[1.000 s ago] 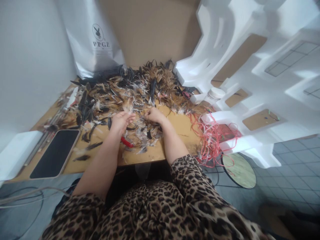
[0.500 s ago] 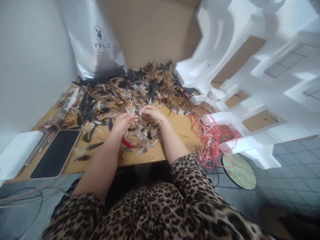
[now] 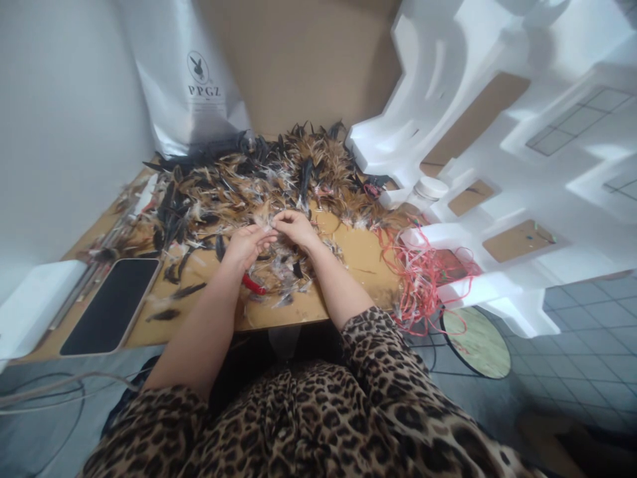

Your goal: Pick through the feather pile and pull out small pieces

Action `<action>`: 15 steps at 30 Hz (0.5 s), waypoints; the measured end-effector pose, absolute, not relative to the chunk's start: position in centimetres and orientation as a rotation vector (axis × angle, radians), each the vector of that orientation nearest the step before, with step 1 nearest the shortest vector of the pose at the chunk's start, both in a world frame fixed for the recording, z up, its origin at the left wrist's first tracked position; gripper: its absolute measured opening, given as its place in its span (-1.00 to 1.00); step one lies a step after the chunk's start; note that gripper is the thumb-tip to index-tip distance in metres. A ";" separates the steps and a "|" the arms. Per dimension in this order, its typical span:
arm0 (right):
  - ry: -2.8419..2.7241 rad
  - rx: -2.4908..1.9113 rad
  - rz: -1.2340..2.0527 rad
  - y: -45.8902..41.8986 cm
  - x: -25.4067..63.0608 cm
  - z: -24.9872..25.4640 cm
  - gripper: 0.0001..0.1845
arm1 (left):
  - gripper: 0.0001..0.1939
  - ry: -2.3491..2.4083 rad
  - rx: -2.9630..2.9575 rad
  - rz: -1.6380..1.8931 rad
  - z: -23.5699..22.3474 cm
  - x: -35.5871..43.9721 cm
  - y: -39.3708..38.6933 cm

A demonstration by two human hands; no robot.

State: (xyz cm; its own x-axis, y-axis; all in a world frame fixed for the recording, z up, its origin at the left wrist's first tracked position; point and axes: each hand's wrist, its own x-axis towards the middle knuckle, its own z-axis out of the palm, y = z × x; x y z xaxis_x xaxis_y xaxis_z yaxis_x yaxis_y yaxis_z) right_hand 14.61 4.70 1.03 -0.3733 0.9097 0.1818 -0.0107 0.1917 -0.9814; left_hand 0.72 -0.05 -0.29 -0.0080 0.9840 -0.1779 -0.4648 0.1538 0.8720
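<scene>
Head view: left hand (image 3: 243,245) has fingers pinched on pale tan, downy feather tuft (image 3: 262,216), over yellow-brown worktop (image 3: 365,259), back from front edge; right hand (image 3: 297,230) fingers closed at its base. Likely light, soft, crushable; hold by base.

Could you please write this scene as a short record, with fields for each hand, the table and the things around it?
Left hand: pinches a pale feather tuft between its fingers
Right hand: fingers meet the left hand's fingertips; own hold unclear
Table, back: heaped brown and black feathers
Table, left: phone, lying flat, screen dark
Table, front: red curved object near the left forearm
Table, right: tangled red strings; white-lidded jar beside white moulded pieces
Behind feathers, left: silver bag, printed PPGZ
</scene>
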 end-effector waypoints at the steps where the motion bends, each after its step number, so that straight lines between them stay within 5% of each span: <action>1: -1.591 -0.874 1.305 4.7 14.6 0.9 -0.78 | -0.88 0.953 0.708 1.308 -0.3 0.7 0.0; 10: -1.608 -0.904 1.389 5.1 15.9 1.8 -0.70 | -0.89 0.987 0.741 1.335 -0.2 0.4 -0.1; 15: -1.620 -1.164 1.070 6.2 19.2 2.9 -0.76 | -0.89 0.986 0.685 1.485 -0.1 -0.1 0.2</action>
